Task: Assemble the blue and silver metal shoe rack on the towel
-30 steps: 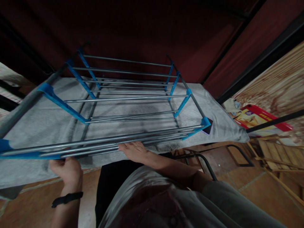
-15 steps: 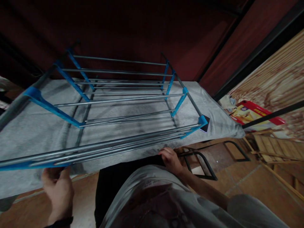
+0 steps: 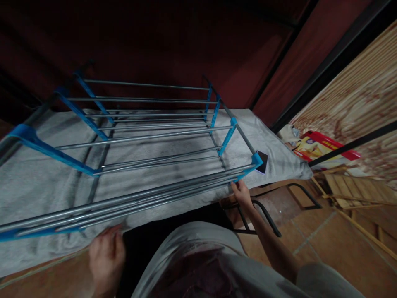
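Note:
A shoe rack of grey metal tubes (image 3: 149,138) with blue plastic brackets (image 3: 58,151) lies across the grey cloth (image 3: 173,155) on a table. Its near side runs along the table's front edge, where several rods sit close together. My right hand (image 3: 242,193) is at the right end of this near side, fingers closed at the lower rod beside the blue corner bracket. In front of the table edge, below the rods and apart from them, is my left hand (image 3: 107,252). Its fingers are curled in and slightly blurred; whatever they may hold is hidden.
A dark phone (image 3: 262,162) lies on the cloth by the rack's right corner. To the right are a black metal frame (image 3: 266,215), a wooden folding chair (image 3: 356,190) and a red and yellow box (image 3: 325,147). A dark red panel (image 3: 149,41) stands behind the table.
My right hand has moved from my lap up to the rack's right end. My left hand has left the rack's lower left side and moved right, its fingers now curled. The view has shifted slightly.

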